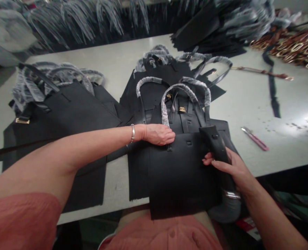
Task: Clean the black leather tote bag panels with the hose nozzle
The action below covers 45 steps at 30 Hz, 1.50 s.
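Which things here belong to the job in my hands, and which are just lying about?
Job in hand: black panel under your left hand; wrapped handle; curled black piece in your right hand.

Seemingly lying about: pink cutter; brown strap; black strip.

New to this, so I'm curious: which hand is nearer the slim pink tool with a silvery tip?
Right. The right hand is below and left of the tool; the left hand is well farther left.

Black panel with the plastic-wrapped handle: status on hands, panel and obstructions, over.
Left hand at base of plastic-wrapped black loop handle. Right hand gripping curled right side of smooth black panel. Slim pink-handled cutter lying apart on pale tabletop, right.
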Tool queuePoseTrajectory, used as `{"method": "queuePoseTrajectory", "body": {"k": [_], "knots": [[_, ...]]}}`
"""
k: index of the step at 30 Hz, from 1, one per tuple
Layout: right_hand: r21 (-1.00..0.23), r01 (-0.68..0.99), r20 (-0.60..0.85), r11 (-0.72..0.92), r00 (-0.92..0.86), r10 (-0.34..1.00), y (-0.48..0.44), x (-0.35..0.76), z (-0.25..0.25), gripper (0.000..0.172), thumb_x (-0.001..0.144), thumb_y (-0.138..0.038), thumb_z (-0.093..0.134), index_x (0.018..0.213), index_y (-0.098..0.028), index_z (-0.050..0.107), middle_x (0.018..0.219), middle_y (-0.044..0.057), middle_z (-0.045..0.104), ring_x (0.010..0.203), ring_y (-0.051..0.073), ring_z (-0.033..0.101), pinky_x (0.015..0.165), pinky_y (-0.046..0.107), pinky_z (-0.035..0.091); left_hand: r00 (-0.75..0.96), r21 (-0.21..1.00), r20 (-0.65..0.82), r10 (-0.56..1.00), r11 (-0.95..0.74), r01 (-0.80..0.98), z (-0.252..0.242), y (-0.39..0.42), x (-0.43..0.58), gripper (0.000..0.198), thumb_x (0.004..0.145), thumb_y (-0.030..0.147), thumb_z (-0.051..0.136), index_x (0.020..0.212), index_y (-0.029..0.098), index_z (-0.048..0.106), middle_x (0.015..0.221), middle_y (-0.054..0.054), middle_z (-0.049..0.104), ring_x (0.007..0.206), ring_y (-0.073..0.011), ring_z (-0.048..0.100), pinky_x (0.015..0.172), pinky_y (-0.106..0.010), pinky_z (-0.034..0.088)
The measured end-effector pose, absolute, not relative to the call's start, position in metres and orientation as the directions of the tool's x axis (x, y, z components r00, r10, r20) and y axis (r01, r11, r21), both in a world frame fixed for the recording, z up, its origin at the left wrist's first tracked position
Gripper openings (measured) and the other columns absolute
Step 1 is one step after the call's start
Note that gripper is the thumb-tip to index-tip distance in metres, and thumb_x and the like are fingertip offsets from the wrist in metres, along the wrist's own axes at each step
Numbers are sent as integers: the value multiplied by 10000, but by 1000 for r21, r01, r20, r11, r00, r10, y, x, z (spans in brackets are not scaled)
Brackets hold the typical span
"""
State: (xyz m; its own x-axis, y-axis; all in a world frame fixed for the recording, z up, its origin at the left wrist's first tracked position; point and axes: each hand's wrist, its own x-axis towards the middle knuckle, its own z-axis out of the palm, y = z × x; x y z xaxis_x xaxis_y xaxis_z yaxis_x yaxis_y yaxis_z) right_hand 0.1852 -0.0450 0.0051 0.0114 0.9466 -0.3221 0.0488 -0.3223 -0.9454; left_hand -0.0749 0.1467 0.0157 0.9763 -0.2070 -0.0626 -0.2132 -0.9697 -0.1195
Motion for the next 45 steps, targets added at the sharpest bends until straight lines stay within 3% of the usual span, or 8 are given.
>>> {"method": "queuePoseTrajectory", "body": {"k": [4,9,14,19,22,26,31,45], "knots": [[-946,47,-322,-322,18,947,-44,183,7,287,711,-331,751,925,-194,616,795,38,748,802,223,675,798,334,463,999,-90,39,-3,-996,0,3,151,-80,280,951,144,319,929,136,598,859,-89,602,717,-170,556,658,-288,452],[-948,46,-314,-315,28,949,-45,185,7,305,716,-335,745,943,-184,607,821,68,750,819,250,680,794,365,476,642,222,368,673,-734,642,-4,123,-92,197,962,161,359,1022,161,546,964,-60,585,861,-161,570,777,-269,470],[-942,57,-332,-332,10,943,-45,181,14,309,720,-359,743,927,-177,604,826,73,744,814,244,686,763,347,496,465,335,178,867,-498,800,8,82,-92,176,894,323,557,953,160,586,980,-79,565,866,-211,557,755,-316,450],[-911,202,-360,-359,36,932,-45,171,24,403,737,-409,731,1047,-202,578,783,13,674,715,207,668,655,318,537,380,707,-130,916,-184,683,14,84,-86,248,805,385,614,684,168,611,693,-13,529,645,-155,476,618,-271,356],[-885,309,-368,-348,-7,930,-52,163,37,563,786,-446,678,1269,-233,483,697,-18,623,591,178,611,551,310,532,400,800,-175,900,-107,590,10,87,-86,339,776,421,601,561,161,572,519,36,414,540,-121,412,552,-246,313],[-873,165,-481,-458,-141,865,-67,147,66,770,823,-451,633,1451,-286,218,787,-3,664,502,132,556,449,261,488,388,899,-196,901,7,438,1,79,-89,407,804,499,505,611,152,591,526,43,433,528,-116,420,529,-231,318],[-812,70,-570,-580,-312,760,-64,123,90,754,811,-384,653,1449,-292,262,819,1,667,462,90,534,391,191,436,395,952,-250,884,149,269,-1,70,-89,437,748,572,557,642,149,588,540,32,494,503,-112,424,503,-231,327],[-814,-11,-548,-581,-320,773,-39,116,90,621,802,-369,680,1363,-298,423,885,11,654,435,72,557,371,177,434,437,938,-345,831,314,144,1,69,-88,426,666,571,634,624,157,543,535,50,462,484,-82,369,494,-216,290]]}}
